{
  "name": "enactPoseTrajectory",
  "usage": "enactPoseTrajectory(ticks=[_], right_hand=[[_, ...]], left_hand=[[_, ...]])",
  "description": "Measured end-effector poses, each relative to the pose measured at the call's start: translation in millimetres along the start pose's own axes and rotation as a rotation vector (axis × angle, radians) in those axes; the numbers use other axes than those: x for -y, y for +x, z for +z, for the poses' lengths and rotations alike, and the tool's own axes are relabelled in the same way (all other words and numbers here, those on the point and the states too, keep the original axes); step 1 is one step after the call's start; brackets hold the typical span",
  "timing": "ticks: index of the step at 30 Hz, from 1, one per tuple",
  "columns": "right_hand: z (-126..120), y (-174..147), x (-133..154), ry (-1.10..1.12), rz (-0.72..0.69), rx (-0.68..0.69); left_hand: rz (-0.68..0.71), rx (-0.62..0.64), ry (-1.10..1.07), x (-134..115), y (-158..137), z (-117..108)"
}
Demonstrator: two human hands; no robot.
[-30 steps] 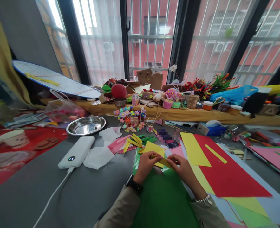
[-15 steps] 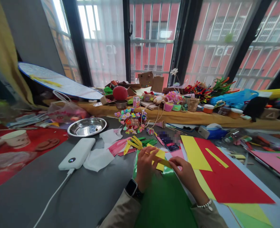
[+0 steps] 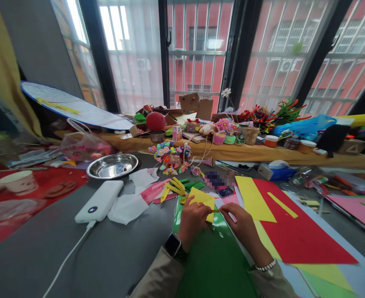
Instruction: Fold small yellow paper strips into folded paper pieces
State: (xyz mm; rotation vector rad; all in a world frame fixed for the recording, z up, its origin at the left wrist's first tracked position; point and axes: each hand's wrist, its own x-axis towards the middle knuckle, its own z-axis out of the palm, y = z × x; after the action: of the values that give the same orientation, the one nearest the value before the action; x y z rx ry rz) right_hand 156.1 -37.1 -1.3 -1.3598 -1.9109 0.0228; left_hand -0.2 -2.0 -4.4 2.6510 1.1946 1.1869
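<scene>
My left hand (image 3: 194, 219), with a watch at its wrist, pinches one end of a narrow yellow paper strip (image 3: 215, 211). At the strip's other end, the fingers of my right hand (image 3: 238, 221) are closed on it. Only a short length shows between the two hands. Just behind them lies a yellow paper piece (image 3: 202, 197), partly covered by my left fingers. Both hands are over a glossy green sheet (image 3: 215, 265). Folded yellow strips (image 3: 176, 187) and green strips (image 3: 196, 185) lie beyond my left hand.
Red paper (image 3: 306, 231) bearing a loose yellow strip (image 3: 282, 205) lies to the right. A phone (image 3: 225, 192) rests behind my hands. Left of them are a cabled white power bank (image 3: 103, 203), a metal plate (image 3: 91, 169) and white tissue (image 3: 128, 209). Craft flowers (image 3: 170, 155) stand at the back.
The strip has turned from a slanted, longer visible band to a nearly level, shorter one. My left fingers have curled and shifted slightly, showing more of the yellow paper behind.
</scene>
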Motion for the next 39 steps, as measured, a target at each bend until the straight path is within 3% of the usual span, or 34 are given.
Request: enactPoseTrajectory(ticks=[8,22,31,39], right_hand=[[0.7,-0.9,-0.8,0.009,0.020,-0.053],[6.8,-0.6,2.0,0.013,-0.011,-0.022],[-3.4,-0.7,-3.3,-0.032,0.189,-0.121],[-3.2,-1.4,-11.0,-0.005,0.285,-0.131]], left_hand=[[0.033,0.006,-0.006,-3.6,0.5,-1.9],[0.132,0.009,-0.008,-4.1,2.3,-2.0],[-0.015,-0.038,0.009,9.4,5.9,-14.3],[-0.096,-0.081,0.044,15.7,6.5,-13.2]])
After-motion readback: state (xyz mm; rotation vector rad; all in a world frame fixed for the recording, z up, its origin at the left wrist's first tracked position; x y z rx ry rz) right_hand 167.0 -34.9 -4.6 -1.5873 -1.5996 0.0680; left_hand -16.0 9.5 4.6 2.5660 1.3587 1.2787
